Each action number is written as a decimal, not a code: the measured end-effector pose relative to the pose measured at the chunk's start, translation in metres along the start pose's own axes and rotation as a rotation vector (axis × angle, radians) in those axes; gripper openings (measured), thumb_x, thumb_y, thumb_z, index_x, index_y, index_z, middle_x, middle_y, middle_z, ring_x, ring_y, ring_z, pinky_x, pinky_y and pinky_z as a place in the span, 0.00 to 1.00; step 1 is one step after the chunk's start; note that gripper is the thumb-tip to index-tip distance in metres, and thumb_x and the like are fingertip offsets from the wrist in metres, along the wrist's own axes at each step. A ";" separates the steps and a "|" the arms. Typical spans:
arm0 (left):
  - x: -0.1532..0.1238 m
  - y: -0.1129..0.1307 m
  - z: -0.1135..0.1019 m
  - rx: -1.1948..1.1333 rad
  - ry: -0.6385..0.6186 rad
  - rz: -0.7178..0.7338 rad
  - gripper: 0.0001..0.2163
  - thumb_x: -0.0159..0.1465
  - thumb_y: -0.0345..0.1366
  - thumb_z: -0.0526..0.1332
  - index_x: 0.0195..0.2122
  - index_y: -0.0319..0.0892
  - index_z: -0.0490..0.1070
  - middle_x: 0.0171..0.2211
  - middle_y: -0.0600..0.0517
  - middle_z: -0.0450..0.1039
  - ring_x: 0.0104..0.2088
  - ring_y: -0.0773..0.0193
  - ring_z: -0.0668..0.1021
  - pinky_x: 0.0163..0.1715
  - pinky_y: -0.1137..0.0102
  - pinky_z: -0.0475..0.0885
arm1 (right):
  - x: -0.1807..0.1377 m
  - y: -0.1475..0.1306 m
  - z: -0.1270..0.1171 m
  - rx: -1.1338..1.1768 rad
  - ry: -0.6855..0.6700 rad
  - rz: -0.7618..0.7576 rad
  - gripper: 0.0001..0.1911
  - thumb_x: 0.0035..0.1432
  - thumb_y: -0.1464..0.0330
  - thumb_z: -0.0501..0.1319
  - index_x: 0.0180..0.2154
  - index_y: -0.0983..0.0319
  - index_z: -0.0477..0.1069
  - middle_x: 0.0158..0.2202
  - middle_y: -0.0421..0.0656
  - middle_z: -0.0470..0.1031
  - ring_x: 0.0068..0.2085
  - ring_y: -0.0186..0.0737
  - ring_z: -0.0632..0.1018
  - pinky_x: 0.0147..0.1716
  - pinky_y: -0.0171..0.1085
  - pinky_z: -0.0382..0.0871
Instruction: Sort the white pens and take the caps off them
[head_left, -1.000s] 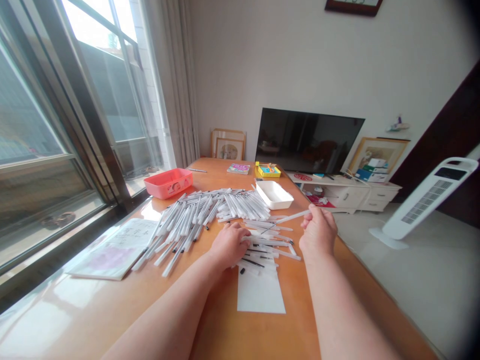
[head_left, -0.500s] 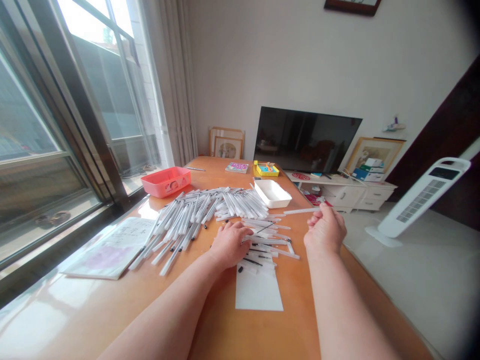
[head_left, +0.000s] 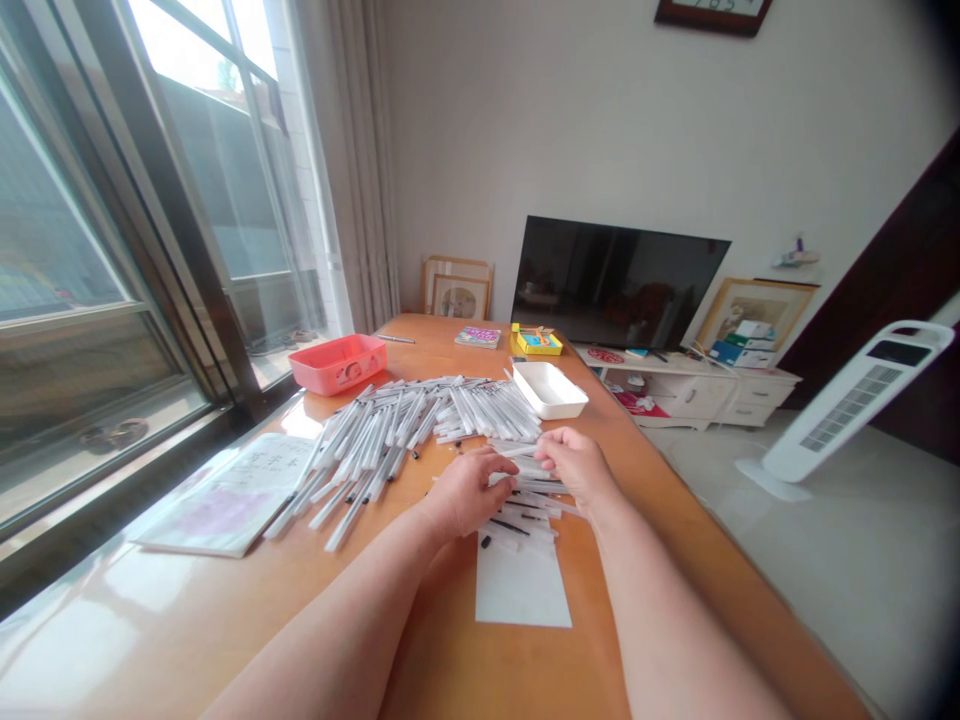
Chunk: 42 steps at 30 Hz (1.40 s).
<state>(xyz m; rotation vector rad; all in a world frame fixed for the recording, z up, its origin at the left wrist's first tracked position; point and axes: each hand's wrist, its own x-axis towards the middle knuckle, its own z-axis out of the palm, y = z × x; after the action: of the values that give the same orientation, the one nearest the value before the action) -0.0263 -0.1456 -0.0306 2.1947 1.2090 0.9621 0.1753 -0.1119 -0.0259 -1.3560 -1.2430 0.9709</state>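
Note:
A wide heap of white pen tubes [head_left: 390, 425] with black tips covers the middle of the orange wooden table [head_left: 375, 600]. A smaller pile of tubes and thin black refills [head_left: 525, 510] lies on a white sheet [head_left: 521, 590] in front of me. My left hand [head_left: 469, 490] rests on this small pile with its fingers curled down; what they hold is hidden. My right hand [head_left: 574, 465] is close beside it, fingers pinched on a white pen tube [head_left: 519, 451] that points left toward the heap.
A red plastic basket [head_left: 337, 363] and a white tray [head_left: 549, 388] stand behind the heap. A printed paper pad [head_left: 232, 495] lies at the left by the window. Books [head_left: 478, 337], a TV [head_left: 619, 285] and a white tower fan [head_left: 847, 405] are farther off.
My right hand has come in from the table's right edge to the small pile beside my left hand, bringing the white tube with it. My left hand has stayed put.

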 end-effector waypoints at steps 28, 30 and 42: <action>0.010 -0.036 -0.014 0.653 0.089 -0.239 0.20 0.69 0.53 0.51 0.59 0.64 0.70 0.70 0.49 0.57 0.71 0.36 0.47 0.60 0.28 0.34 | -0.004 0.012 0.018 -0.763 0.046 -0.442 0.13 0.61 0.63 0.59 0.44 0.55 0.79 0.44 0.43 0.81 0.51 0.48 0.73 0.51 0.42 0.65; 0.010 -0.037 -0.015 0.661 0.085 -0.247 0.22 0.69 0.53 0.49 0.60 0.61 0.70 0.69 0.49 0.58 0.71 0.36 0.47 0.60 0.28 0.32 | -0.004 0.013 0.018 -0.750 0.047 -0.447 0.13 0.62 0.63 0.59 0.44 0.55 0.79 0.43 0.43 0.81 0.51 0.48 0.73 0.51 0.42 0.65; 0.006 -0.032 -0.026 0.754 0.171 -0.364 0.16 0.68 0.48 0.54 0.45 0.48 0.77 0.53 0.42 0.74 0.62 0.41 0.65 0.63 0.36 0.39 | -0.005 0.011 0.017 -0.702 0.054 -0.462 0.12 0.61 0.63 0.59 0.42 0.56 0.80 0.42 0.43 0.81 0.49 0.48 0.74 0.49 0.43 0.66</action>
<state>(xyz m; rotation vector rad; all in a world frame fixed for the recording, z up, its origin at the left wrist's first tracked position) -0.0609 -0.1222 -0.0325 2.2914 2.2416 0.5990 0.1603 -0.1136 -0.0398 -1.4870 -1.8445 0.1625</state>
